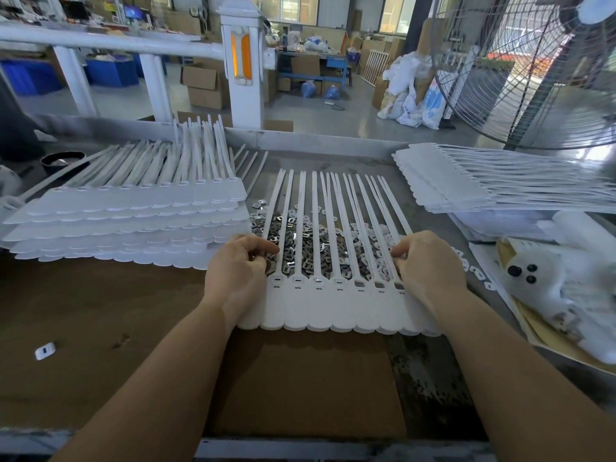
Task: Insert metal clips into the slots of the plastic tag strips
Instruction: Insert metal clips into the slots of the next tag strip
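Now the tag strip (333, 315) lies flat on the tabletop (100, 311), its tails running away over the heap of metal clips (310, 251). Left hand (238, 275) sits at the strip's left end, fingers curled and seemingly pinching a clip; right hand (430, 265) curls at the right end, contents unclear. Open slots (361, 283) lie right of centre, nearer the right hand.
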`<state>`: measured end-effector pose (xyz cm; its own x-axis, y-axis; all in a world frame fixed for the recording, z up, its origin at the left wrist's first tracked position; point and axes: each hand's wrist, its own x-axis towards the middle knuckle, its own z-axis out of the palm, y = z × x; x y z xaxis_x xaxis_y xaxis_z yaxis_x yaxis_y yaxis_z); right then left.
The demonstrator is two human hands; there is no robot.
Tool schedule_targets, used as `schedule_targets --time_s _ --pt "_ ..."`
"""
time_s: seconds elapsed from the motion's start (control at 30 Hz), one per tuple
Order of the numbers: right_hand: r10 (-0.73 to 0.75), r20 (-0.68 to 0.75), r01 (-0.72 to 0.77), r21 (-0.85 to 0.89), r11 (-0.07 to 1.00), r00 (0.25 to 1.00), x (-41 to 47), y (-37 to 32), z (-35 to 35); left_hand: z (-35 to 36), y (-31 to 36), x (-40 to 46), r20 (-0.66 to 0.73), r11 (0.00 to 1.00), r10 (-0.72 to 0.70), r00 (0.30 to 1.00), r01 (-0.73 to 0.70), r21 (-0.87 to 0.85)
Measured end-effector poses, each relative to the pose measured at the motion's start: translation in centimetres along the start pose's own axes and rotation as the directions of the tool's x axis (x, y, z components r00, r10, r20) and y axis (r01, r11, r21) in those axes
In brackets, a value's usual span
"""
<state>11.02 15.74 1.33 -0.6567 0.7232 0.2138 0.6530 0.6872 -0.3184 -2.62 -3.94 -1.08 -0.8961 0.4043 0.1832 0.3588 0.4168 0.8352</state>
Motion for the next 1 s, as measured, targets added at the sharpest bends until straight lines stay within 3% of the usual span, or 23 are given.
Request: schedule_targets --time_s 0.27,0.57,0.7,0.87,1.0 --pt "-0.026 -0.05 0.029 0.054 0.998 0.998 0.0 0.0 0.1 -0.1 -0.1 -0.1 0.008 1.0 0.0 1.0 0.0 -0.013" --pt "0.073 0.045 -0.084 0.377 0.923 0.996 0.2 0.4 -0.7 0.0 -0.1 -0.1 0.008 1.0 -0.003 1.0 0.003 -0.013" --pt "0.14 0.004 -0.124 0.488 0.864 0.99 0.2 0.5 -0.7 0.0 -0.1 -0.1 0.008 1.0 -0.003 1.0 0.003 -0.017" --pt "0.042 -0.123 0.011 0.406 0.914 0.991 -0.3 -0.4 -0.5 0.0 -0.1 -0.1 0.008 1.0 -0.006 1.0 0.006 -0.02" --pt "-0.071 -0.042 0.083 0.522 0.849 0.997 -1.2 -1.4 -1.0 0.0 0.0 -0.2 0.004 1.0 -0.011 1.0 0.011 -0.028"
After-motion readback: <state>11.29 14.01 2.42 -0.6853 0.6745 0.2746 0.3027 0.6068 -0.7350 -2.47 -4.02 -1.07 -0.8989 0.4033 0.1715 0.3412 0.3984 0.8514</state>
